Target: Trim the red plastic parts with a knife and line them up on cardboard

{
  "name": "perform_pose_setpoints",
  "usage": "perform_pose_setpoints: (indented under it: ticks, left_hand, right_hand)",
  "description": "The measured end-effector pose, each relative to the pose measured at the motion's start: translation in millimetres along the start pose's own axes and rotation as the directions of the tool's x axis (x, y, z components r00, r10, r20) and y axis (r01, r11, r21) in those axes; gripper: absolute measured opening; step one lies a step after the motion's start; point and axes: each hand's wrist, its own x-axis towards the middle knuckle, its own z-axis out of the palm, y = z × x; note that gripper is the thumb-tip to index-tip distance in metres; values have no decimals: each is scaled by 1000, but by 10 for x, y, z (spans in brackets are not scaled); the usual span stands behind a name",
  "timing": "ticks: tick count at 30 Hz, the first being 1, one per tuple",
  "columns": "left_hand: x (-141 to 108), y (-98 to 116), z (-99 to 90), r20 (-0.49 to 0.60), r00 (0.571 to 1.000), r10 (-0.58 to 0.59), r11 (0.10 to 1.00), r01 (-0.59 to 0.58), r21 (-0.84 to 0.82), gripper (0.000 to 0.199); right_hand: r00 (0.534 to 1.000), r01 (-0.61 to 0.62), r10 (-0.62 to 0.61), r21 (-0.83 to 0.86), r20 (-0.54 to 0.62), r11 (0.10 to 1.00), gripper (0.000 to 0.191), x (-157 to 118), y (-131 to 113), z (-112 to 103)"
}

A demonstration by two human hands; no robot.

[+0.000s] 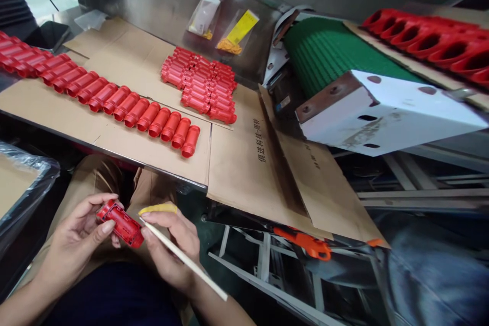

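Holding red plastic housing in left hand, wooden stick in right hand

A red plastic housing sits beside a wooden stick.

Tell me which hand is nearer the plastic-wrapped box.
Left. The left hand is just beside the plastic-wrapped box; the right hand lies farther away, past the left hand.

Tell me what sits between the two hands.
In the head view, a red plastic part sits between the left hand and right hand, gripped by the left, beside the tip of a wooden stick held in the right.
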Motion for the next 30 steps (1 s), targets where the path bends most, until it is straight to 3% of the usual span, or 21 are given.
perform_pose_setpoints:
  ticks: [2,5,8,15,23,26,30]
  left_hand:
    - [-15,7,7,10,1000,0,1000,0,1,43]
    - [-39,84,86,-95,995,-7,1000,4,-31,43]
    - [-34,163,157,-171,985,-35,998,24,-65,44]
    - [55,128,34,-77,996,-34,999,31,-43,44]
    - [-18,224,205,-181,982,-57,998,50,-47,48]
    - [12,218,184,-156,985,-73,996,65,-55,48]
    - [73,156,89,-45,989,-140,989,137,-56,45]
  right_hand:
    - [998,57,-57,-2,-6,998,27,-7,40,44]
    - [999,42,-42,11,-2,999,17,-44,89,24]
    - [993,80,-83,45,79,996,18,-75,123,-58]
    - [964,210,-213,39,158,977,25,-78,172,-118]
    - [958,172,-170,14,231,985,17,-53,190,-164]
    - [913,230,-218,7,344,973,17,20,173,-228]
    - [815,417,-292,-155,500,896,18,28,181,-225]
